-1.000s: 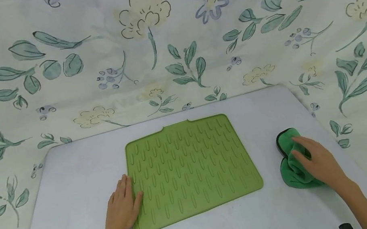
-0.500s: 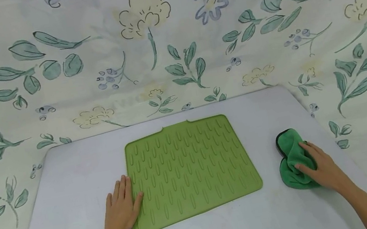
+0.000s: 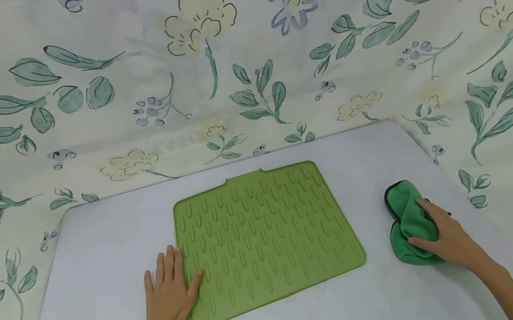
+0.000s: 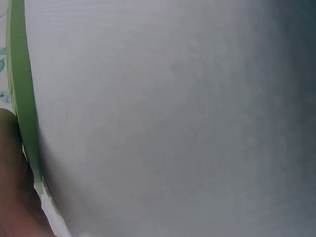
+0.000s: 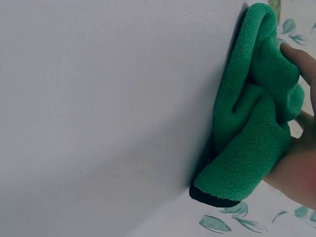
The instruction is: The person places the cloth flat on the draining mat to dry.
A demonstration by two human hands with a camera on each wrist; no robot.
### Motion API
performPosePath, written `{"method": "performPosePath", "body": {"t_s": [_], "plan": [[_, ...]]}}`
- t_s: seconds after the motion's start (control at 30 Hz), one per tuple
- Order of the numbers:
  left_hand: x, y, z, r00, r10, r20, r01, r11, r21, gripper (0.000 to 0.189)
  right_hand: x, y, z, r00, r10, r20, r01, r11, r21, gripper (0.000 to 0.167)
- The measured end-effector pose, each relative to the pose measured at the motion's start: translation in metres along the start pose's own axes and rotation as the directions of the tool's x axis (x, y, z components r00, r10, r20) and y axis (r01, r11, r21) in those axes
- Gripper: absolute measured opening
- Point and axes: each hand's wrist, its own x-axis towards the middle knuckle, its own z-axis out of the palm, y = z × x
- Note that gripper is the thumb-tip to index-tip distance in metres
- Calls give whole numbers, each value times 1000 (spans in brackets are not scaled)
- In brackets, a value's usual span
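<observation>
— Floral fabric (image 3: 230,127) behind, pale worktop (image 3: 105,238) below. See anything laid out on top?

— Yes: a ridged green mat (image 3: 270,237), flat, just right of the left hand (image 3: 170,298) and well apart from the right hand (image 3: 448,238).

— Doing what, on the left?

— Lying flat and open, fingers straight and somewhat spread; thumb on the mat, little finger beside it on the worktop. Probably steadying that edge.

— And on the right?

— Gripping a bunched green cloth (image 3: 408,219) between bent fingers and thumb, with the dark-edged part out beyond the fingertips, toward the mat.

— At which step, then?

— Judging by the grip, taking hold of the cloth, with no lift made yet.

— Calling for what next?

— Probably for gathering the loose folds tighter into the right hand before shifting anything leftward, and for pressing down with the left so as not to let the mat slide.
</observation>
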Motion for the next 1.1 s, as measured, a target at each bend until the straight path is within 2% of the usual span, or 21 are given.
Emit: {"method": "performPosePath", "body": {"t_s": [0.33,0.43,0.7,1.1], "plan": [[-1,-3,3,1000,2,-18,-2,1000,-8,82,1,-2,4,999,36,-25,-36,999,-16,91],[-1,-4,4,1000,4,-22,-4,1000,-13,82,1,-4,5,998,48,-38,-49,999,-15,85],[0,-1,2,1000,-14,25,15,1000,-18,83,-2,-5,8,996,83,-44,-83,996,-10,66],[0,-2,3,1000,-11,17,11,1000,-12,82,2,-11,13,994,80,-81,-83,996,-44,40]]}}
